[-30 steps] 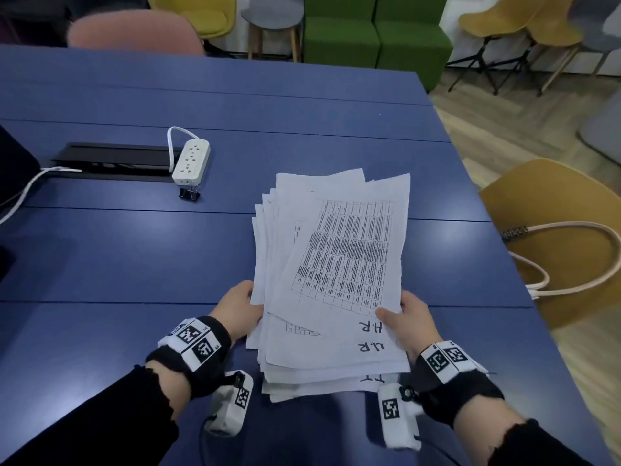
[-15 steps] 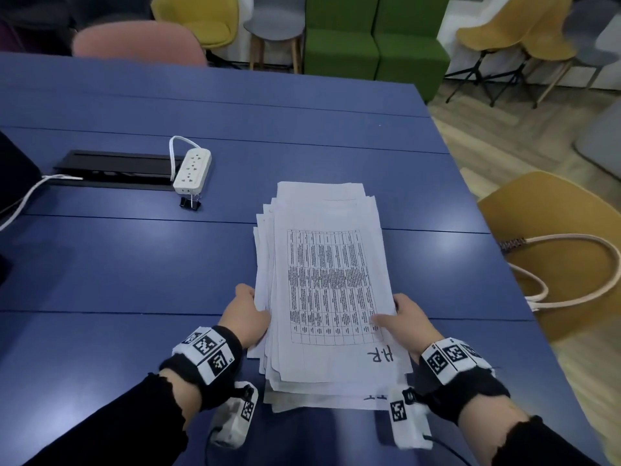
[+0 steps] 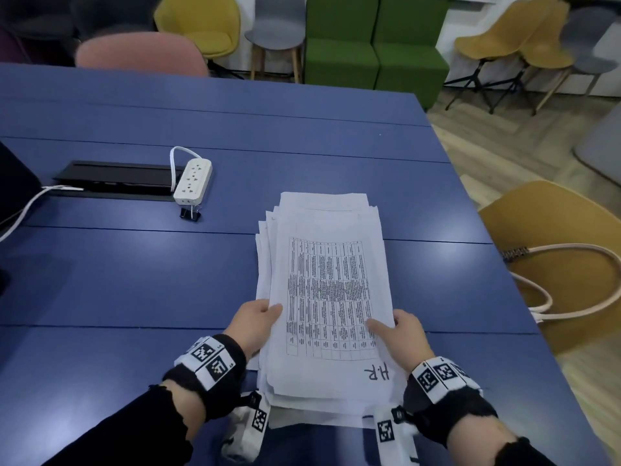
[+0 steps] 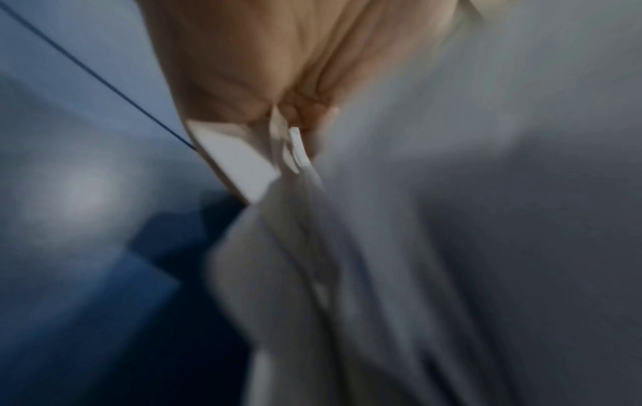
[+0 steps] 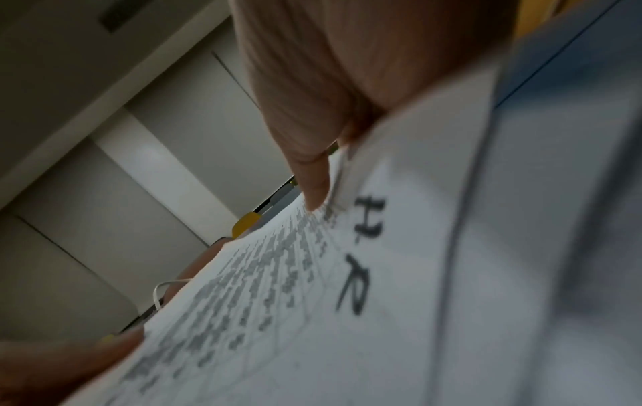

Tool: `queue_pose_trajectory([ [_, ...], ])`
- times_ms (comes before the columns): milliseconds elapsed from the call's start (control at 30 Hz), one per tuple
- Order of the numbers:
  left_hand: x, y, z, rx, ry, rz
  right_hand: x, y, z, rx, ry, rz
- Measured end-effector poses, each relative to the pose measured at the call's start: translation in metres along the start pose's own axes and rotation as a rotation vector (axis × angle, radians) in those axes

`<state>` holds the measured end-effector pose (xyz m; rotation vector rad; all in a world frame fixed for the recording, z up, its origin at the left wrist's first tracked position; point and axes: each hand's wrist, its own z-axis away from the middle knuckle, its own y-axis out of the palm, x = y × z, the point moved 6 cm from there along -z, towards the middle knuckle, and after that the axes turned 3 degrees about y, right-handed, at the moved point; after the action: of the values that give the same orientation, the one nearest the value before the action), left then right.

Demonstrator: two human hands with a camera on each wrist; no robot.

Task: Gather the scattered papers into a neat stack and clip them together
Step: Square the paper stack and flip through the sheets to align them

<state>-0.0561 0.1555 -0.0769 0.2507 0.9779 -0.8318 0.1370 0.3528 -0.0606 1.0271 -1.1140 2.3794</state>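
Note:
A stack of white papers (image 3: 322,297) is held over the blue table (image 3: 134,280), its sheets still slightly fanned along the left and near edges. The top sheet bears a printed table and handwritten "H.R". My left hand (image 3: 255,322) grips the stack's left edge, thumb on top. My right hand (image 3: 400,331) grips the right edge, thumb on the printed sheet. The right wrist view shows the thumb (image 5: 312,175) pressing the papers (image 5: 312,302). In the blurred left wrist view the papers (image 4: 451,247) bend under my palm. A black binder clip (image 3: 190,214) lies by the power strip.
A white power strip (image 3: 193,179) with its cord lies beside a black cable tray (image 3: 114,178) at the left. A dark object sits at the table's left edge. A mustard chair (image 3: 554,257) with a cream bag strap stands at the right. Other chairs stand beyond the far edge.
The fanned, skewed sheets have been squared into a narrower, straighter stack. Both hands stayed on its sides and shifted slightly inward and away from me.

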Motion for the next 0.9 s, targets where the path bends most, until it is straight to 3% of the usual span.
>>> queue_pose_trajectory([
  [100,0.006,-0.001,-0.004,-0.056,0.072,-0.03,0.013,0.001,-0.003,0.093,0.015,-0.034],
  [367,0.012,-0.021,-0.003,-0.153,0.102,0.019,-0.007,-0.027,-0.002,0.015,0.069,-0.245],
  [600,0.012,-0.025,-0.003,-0.188,0.124,-0.123,-0.032,-0.035,0.013,0.17,0.176,-0.423],
  [733,0.008,-0.021,-0.003,-0.195,0.094,-0.212,-0.04,-0.024,0.02,0.245,0.193,-0.396],
  [900,0.003,-0.016,0.0,-0.1,0.077,-0.153,-0.021,-0.011,0.022,0.18,0.064,-0.225],
])
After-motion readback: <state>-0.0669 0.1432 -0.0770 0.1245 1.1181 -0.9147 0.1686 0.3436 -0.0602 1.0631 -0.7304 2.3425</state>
